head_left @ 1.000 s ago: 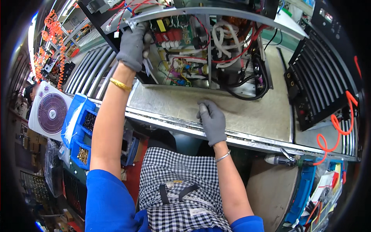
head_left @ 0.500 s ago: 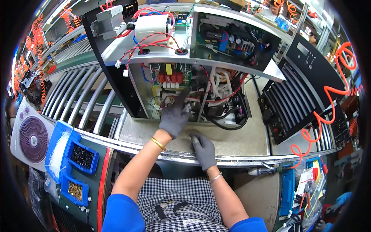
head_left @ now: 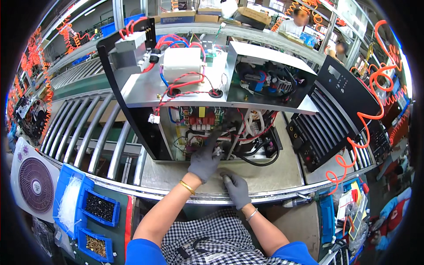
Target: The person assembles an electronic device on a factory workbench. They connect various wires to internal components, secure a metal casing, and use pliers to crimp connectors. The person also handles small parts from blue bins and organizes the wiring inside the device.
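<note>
A metal chassis with a black side panel (head_left: 128, 106) stands before me, its lower compartment facing me with a circuit board, red components (head_left: 201, 120) and wires inside. My left hand (head_left: 205, 164), in a grey glove, reaches into this opening. Its index finger stretches towards the wiring; a small white connector (head_left: 217, 151) shows at the thumb side, seemingly pinched there. My right hand (head_left: 237, 190), also gloved in grey, rests at the bench's front edge, thumb apart from the fingers and nothing visible in it. A white cylinder (head_left: 181, 62) and red wires sit on the chassis's upper shelf.
Roller conveyor (head_left: 95, 137) runs to the left. Blue bins (head_left: 100, 207) hold black and brass-coloured small parts and white ties. A black slatted panel unit (head_left: 324, 128) stands at right beside an orange coiled hose (head_left: 353, 143). A power driver (head_left: 298, 201) lies at the right edge.
The whole view has tilted up, so the chassis and both hands appear lower. My left hand stays inside the compartment, and my right hand remains at the bench edge.
</note>
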Demonstrator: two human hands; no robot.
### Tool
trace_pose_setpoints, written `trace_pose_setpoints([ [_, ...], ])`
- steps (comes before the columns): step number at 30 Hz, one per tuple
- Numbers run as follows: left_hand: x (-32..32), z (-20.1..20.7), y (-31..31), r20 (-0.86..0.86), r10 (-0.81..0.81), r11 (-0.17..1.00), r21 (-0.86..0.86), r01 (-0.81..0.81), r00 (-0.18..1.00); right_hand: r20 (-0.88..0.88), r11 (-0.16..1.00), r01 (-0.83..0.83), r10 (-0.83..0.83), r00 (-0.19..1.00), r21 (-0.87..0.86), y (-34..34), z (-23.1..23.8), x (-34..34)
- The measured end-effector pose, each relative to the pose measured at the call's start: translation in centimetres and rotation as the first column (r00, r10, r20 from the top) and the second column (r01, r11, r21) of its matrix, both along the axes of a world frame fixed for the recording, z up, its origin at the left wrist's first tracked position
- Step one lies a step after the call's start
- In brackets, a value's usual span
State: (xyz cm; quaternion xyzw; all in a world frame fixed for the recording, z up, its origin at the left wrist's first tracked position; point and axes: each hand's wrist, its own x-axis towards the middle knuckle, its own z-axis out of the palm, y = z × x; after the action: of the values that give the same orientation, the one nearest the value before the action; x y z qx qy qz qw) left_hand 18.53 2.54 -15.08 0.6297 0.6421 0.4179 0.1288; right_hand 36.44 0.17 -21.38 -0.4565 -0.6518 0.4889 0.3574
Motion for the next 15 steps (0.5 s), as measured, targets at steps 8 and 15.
trace_pose_setpoints([
  [8,-4.1,10.4,-4.7,0.761,-0.199,0.912,0.375,-0.169,0.617,-0.021,0.999,-0.016,0.017,1.0,0.027,0.0,-0.1,-0.3],
  [15,-5.9,19.2,-5.9,0.712,-0.169,0.924,0.356,-0.143,0.681,0.036,0.992,-0.075,0.072,0.997,0.105,0.2,-1.1,0.2],
])
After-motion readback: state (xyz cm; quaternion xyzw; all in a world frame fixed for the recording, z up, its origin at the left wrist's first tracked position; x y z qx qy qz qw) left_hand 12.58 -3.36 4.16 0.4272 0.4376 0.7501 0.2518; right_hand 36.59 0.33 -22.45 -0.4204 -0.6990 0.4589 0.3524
